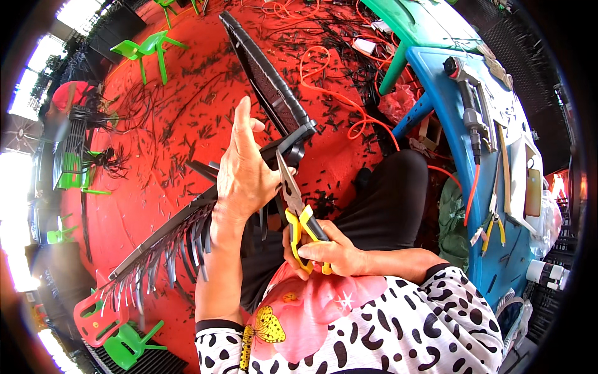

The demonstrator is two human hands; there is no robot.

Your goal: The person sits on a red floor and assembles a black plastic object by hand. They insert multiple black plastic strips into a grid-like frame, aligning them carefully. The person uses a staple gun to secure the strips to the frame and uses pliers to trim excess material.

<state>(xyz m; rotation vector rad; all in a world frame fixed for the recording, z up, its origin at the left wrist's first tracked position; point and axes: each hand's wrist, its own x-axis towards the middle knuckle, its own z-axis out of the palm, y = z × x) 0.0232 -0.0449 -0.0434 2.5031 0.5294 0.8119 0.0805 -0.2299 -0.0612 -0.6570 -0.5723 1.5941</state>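
My right hand (pixel 330 249) is closed around the yellow-and-black handles of long-nose pliers (pixel 290 190), close to my body. The pliers' jaws point up and away, their tips near a black corner joint. My left hand (pixel 244 171) is upright with its fingers stretched out, beside that corner; the thumb points toward the pliers' tips. Before me stands a black frame (pixel 265 78), with a woven panel in its far part. Loose black strips (pixel 187 240) hang in a fringe from its near-left bar. The left hand and forearm hide part of the frame.
At right, a blue table (pixel 430 62) bears a power tool (pixel 467 103) and yellow-handled pliers (pixel 494 234). An orange hose (pixel 349 100) winds over the red floor (pixel 205 43), which is littered with black strip scraps. Small green chairs (pixel 149 50) stand at left.
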